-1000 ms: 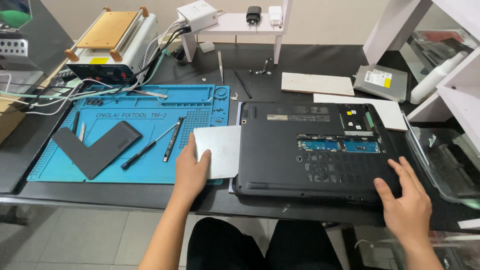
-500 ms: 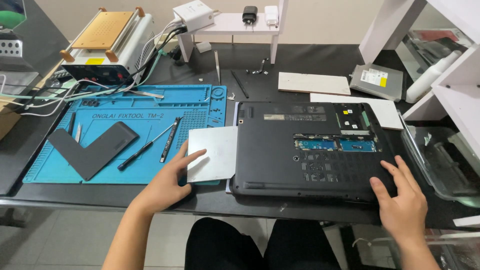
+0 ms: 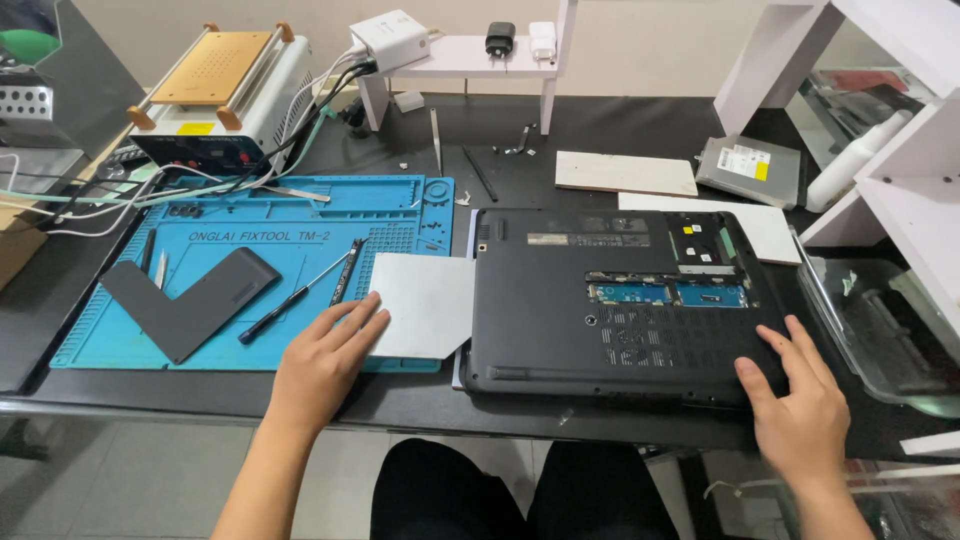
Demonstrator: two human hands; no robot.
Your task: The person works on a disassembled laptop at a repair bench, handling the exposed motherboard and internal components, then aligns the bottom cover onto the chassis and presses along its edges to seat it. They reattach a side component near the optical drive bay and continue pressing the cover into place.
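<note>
Since the earlier frame, left hand point(image 3: 322, 365) has drawn back toward the near edge; its fingertips now rest at the near-left corner of the grey sheet point(image 3: 425, 305), where before they lay further onto it. Grip is open, fingers spread flat, holding nothing. Sheet lies partly on the blue mat point(image 3: 260, 265), touching the laptop point(image 3: 620, 300) on its right. Laptop sits bottom-up on the dark surface point(image 3: 420, 400), cover off, boards exposed. Right hand point(image 3: 795, 405) rests open, palm down, on the laptop's near-right corner. Black L-shaped panel point(image 3: 185, 300) and screwdriver point(image 3: 290, 300) lie on the mat, left of the left hand.
</note>
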